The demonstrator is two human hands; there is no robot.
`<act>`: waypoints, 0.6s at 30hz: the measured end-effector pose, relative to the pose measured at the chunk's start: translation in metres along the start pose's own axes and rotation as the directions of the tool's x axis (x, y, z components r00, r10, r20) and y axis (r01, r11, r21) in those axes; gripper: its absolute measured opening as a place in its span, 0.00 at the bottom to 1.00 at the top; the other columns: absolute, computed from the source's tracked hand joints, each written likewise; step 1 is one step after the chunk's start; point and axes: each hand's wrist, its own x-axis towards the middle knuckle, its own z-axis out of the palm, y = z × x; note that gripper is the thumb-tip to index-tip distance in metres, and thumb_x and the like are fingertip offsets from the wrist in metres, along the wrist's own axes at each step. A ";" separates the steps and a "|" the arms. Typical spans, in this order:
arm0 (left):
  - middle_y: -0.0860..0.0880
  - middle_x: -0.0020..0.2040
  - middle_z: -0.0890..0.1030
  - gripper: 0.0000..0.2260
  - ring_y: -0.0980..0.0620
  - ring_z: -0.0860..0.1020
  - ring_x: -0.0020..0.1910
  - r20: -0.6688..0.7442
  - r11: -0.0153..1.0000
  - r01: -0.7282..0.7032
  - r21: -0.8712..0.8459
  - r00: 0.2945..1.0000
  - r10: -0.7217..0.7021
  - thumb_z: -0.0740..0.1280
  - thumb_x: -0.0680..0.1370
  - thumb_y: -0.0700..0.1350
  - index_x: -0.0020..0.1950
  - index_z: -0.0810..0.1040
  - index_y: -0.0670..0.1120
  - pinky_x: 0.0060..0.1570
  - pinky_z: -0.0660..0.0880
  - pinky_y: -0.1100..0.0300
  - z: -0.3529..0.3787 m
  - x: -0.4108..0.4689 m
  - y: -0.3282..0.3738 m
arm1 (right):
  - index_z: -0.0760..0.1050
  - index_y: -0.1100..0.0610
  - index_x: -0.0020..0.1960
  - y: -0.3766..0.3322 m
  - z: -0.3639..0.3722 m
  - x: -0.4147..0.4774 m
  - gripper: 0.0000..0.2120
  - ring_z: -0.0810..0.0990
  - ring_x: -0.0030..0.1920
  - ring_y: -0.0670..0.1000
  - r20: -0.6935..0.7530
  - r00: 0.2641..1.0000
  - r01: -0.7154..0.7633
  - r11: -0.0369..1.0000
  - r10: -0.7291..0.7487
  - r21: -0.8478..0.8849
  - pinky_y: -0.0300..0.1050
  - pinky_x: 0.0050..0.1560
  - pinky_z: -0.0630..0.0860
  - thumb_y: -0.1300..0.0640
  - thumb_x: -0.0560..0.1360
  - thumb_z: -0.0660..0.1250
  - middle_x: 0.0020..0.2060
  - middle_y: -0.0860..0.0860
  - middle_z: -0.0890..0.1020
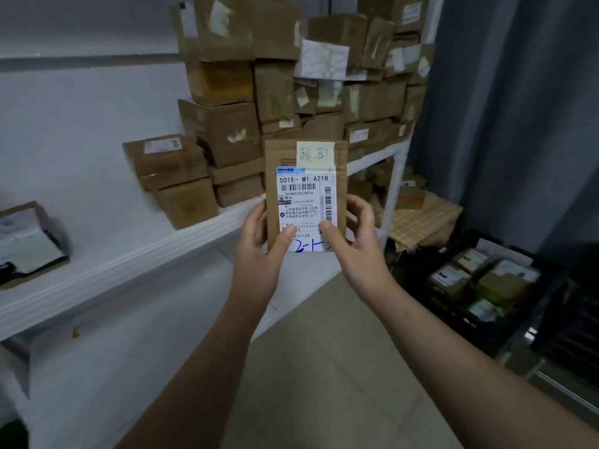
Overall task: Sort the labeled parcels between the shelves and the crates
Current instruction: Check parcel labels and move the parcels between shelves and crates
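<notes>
I hold a flat brown cardboard parcel [306, 163] upright in front of me with both hands. It carries a white shipping label with barcodes, a yellow handwritten note at its top and blue marker writing at the bottom. My left hand [262, 244] grips its lower left edge, thumb on the label. My right hand [356, 241] grips the lower right edge, thumb also on the label. Behind it stands the white shelf [136, 257] stacked with brown boxes [227, 131]. A black crate [547, 286] holding several labeled parcels sits on the floor at the right.
A single open parcel [29, 244] lies on the shelf at far left. More boxes and a flattened carton [424, 218] sit under the shelf's right end. A grey curtain [518, 108] hangs on the right. Tiled floor [324, 367] lies below my arms.
</notes>
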 end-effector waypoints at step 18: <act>0.58 0.55 0.81 0.20 0.60 0.80 0.54 0.266 0.979 0.177 0.106 0.943 -0.199 0.66 0.77 0.38 0.58 0.72 0.64 0.46 0.75 0.70 0.280 -0.012 -0.120 | 0.67 0.49 0.60 0.073 -0.294 -0.020 0.16 0.80 0.55 0.44 -0.251 0.919 -0.327 0.944 0.304 -0.052 0.45 0.54 0.79 0.62 0.77 0.67 0.54 0.42 0.80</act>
